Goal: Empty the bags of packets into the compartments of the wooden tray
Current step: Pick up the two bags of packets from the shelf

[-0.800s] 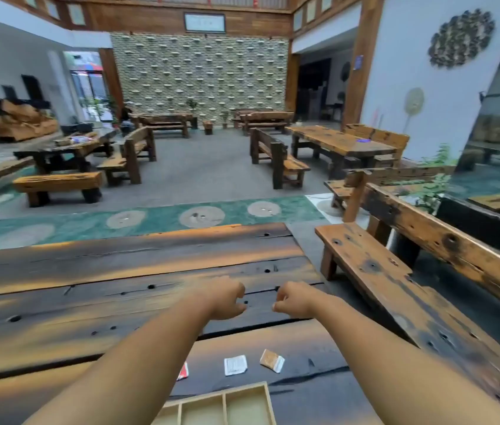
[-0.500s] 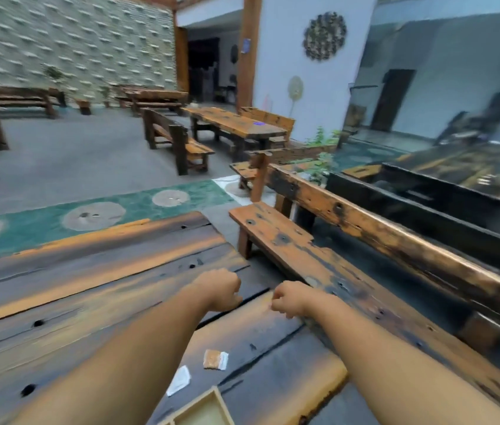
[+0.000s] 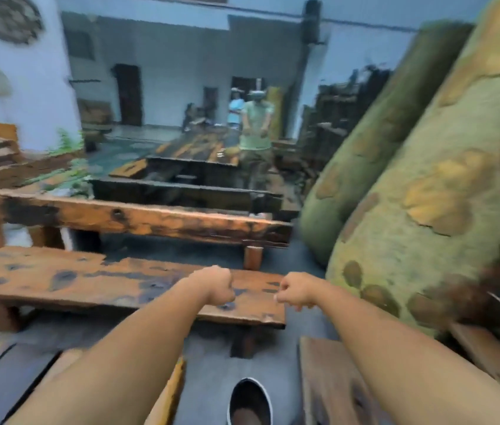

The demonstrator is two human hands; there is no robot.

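Both my arms stretch straight out in front of me. My left hand (image 3: 216, 285) is curled into a fist and holds nothing. My right hand (image 3: 296, 291) is also a fist with nothing in it, a short gap to the right of the left. Both hover over the end of a wooden bench (image 3: 95, 283). The wooden tray, the packets and the bags are out of view. The picture is blurred by my head turning.
The table's corner (image 3: 169, 391) shows at the bottom left, my shoe (image 3: 250, 403) on the grey floor below. A large mossy trunk-like column (image 3: 426, 210) stands close on the right. A wooden board (image 3: 331, 381) lies at its foot. Two people (image 3: 254, 124) stand far back.
My view has swung far to the right, off the table. The tray and the packets have left the frame. Both fists stay held out in front, empty as before.
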